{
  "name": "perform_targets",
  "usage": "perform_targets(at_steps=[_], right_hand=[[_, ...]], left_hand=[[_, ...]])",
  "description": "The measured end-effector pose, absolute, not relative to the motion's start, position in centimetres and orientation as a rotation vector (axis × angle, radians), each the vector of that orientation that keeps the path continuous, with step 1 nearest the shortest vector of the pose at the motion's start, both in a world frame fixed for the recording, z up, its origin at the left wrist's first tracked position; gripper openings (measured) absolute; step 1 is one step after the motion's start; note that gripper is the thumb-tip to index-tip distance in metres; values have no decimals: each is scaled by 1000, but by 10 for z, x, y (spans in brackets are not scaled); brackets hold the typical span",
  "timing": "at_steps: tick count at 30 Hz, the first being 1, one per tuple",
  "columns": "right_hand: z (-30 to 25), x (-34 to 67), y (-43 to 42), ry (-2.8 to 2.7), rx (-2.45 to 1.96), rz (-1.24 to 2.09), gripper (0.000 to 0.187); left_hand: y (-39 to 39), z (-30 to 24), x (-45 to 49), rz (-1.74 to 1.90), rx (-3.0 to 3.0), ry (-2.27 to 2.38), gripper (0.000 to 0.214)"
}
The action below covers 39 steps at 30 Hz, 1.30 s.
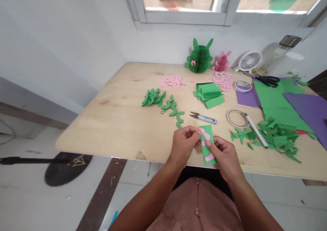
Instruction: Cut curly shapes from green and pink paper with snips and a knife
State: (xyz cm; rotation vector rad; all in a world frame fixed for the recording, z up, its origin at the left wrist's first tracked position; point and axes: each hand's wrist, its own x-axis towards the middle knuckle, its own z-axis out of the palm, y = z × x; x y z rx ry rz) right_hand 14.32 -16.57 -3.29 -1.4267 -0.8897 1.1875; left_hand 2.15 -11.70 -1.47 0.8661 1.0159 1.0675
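A green paper strip [211, 134] with a pink wavy paper cutout [208, 158] lying on it is held at the table's front edge. My left hand [184, 143] pinches the upper left side of the two papers. My right hand [227, 155] grips them from the right, its thumb pressed on the cutout; its other fingers are partly hidden. Just beyond lie thread snips [208, 119] with blue handles. A green curvy cutout [180, 121] is close to my left hand, beside more green cutouts [153, 97]. Folded green strips [208, 92] are stacked farther back.
Pink cutouts [171, 81], a green paper animal [200, 59], a pink paper animal [221, 63], a small fan [249, 61] and a bottle [277, 57] stand or lie toward the wall. At right are tape rolls [229, 122], a white pen [257, 131], green scraps [281, 135] and black scissors [268, 81].
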Motion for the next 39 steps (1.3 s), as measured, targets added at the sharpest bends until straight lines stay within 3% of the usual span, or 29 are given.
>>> perform_targets(at_steps=[39], right_hand=[[-34, 142, -168, -806, -1369, 1224, 26]], left_hand=[[-118, -15, 23, 1063, 900, 997, 15]])
